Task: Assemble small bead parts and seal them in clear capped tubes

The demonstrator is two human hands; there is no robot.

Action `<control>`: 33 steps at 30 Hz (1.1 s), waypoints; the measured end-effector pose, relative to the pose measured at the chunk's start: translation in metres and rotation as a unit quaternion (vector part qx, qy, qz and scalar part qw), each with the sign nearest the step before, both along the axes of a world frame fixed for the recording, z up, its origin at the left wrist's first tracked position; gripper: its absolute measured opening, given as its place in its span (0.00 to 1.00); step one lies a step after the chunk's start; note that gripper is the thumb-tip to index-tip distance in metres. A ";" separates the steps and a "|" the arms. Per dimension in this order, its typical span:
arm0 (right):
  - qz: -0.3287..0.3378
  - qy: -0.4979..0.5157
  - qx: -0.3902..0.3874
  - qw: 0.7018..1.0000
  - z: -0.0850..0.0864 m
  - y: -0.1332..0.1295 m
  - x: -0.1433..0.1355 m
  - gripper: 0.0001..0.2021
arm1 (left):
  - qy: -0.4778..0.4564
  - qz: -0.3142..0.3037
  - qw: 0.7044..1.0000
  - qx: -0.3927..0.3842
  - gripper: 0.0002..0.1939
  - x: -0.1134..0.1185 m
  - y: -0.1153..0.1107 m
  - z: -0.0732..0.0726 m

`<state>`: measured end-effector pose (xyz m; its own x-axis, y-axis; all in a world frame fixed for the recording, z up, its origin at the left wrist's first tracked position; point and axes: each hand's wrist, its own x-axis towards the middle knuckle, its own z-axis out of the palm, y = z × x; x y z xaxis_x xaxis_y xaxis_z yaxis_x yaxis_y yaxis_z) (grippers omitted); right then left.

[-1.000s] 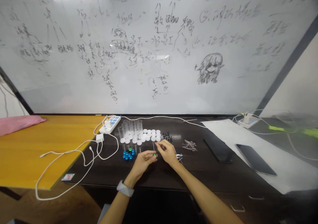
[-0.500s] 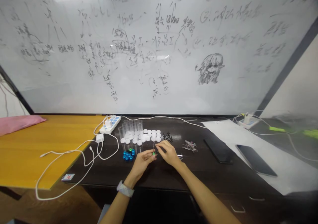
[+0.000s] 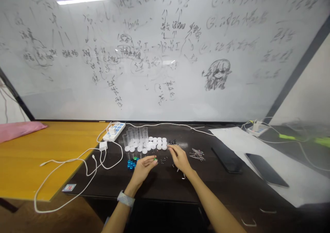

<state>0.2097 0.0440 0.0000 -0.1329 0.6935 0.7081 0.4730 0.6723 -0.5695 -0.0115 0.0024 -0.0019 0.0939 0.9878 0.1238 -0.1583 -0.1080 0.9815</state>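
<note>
My left hand (image 3: 144, 167) pinches a small green piece (image 3: 155, 159) with a thin pin standing up from it. To its right, my right hand (image 3: 179, 158) reaches near the small black parts (image 3: 173, 143); its fingertips are close together, and whether they hold anything is too small to tell. Left of my left hand lie blue balls (image 3: 131, 164) with a green one (image 3: 135, 158) among them. White round caps (image 3: 159, 144) sit beyond the hands, beside upright clear tubes (image 3: 136, 135). Tiny bits (image 3: 163, 160) lie on the dark table between the hands.
Loose pins (image 3: 197, 154) lie right of my right hand. Farther right are two dark phones (image 3: 227, 160) (image 3: 266, 169) and a white sheet (image 3: 304, 178). A power strip (image 3: 114, 131) and white cables (image 3: 90, 171) are on the left. A whiteboard (image 3: 129, 88) stands behind.
My hands have moved apart: the left one went left with the green piece, the right one moved right, towards the black parts. Tiny bits between them are now uncovered.
</note>
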 end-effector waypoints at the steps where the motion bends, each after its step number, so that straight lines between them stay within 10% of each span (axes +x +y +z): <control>1: -0.019 0.010 -0.006 1.000 0.001 0.001 0.005 0.14 | 0.014 0.010 1.000 0.013 0.22 -0.002 0.001 0.000; 9: -0.101 0.091 -0.076 0.988 -0.003 0.011 0.033 0.17 | 0.069 0.004 0.996 0.054 0.19 -0.004 0.000 -0.001; 16: 0.012 -0.083 -0.141 0.986 0.006 0.002 0.065 0.12 | 0.013 -0.003 1.000 -0.025 0.22 0.000 -0.008 -0.010; 33: -0.025 -0.288 -0.176 0.941 0.008 0.011 0.014 0.05 | -0.005 0.008 0.999 -0.040 0.25 -0.001 -0.013 -0.009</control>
